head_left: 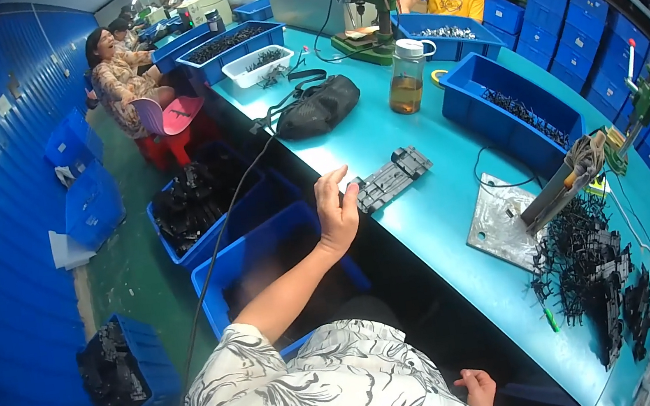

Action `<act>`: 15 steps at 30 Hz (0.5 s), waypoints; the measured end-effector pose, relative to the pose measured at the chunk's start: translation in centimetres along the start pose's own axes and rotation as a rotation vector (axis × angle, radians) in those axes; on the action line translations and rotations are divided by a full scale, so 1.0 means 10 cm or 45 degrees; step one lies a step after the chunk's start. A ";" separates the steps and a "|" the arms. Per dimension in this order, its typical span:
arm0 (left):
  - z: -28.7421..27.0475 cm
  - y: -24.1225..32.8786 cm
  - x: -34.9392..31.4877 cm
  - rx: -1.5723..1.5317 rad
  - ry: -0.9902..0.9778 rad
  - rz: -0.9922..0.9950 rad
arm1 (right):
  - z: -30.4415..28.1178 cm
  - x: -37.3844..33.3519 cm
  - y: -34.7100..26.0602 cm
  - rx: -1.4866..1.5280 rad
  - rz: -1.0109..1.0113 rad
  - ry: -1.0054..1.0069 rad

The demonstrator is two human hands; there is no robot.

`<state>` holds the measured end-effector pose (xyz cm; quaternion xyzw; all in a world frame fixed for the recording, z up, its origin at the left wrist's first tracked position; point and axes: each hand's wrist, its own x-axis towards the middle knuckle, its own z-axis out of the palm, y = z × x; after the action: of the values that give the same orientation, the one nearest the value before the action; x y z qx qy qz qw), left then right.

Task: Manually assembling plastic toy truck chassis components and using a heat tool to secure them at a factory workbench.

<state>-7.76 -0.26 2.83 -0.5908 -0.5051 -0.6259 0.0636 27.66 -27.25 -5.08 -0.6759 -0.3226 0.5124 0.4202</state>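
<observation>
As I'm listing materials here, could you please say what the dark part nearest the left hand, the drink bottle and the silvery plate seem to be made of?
Dark part: probably moulded plastic, fairly matte, judging by its ribs and recesses. Bottle: clear plastic or glass, glossy; amber liquid shows through. Plate: likely bare metal, from its mottled silvery sheen.

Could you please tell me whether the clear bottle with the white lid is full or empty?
Partly full: the clear, cylindrical, white-lidded bottle shows amber liquid in its lower part.
</observation>
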 end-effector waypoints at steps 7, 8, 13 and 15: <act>0.38 -0.38 0.10 -0.083 0.044 -0.254 | 0.43 0.29 -0.53 -0.934 -0.156 -0.369; 0.43 -0.40 0.09 -0.112 0.034 -0.404 | 0.52 0.34 -0.62 -1.037 -0.184 -0.421; 0.59 -0.38 0.00 0.107 0.099 -0.267 | 0.81 0.64 -0.79 -1.149 -0.114 -0.716; 0.62 -0.31 0.00 0.062 0.101 -0.288 | 0.88 0.69 -0.81 -1.173 -0.024 -0.773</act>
<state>-5.70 5.64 -0.19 -0.5033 -0.5806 -0.6395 0.0268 20.98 -15.60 -1.81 -0.6089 -0.6261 0.4864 -0.0265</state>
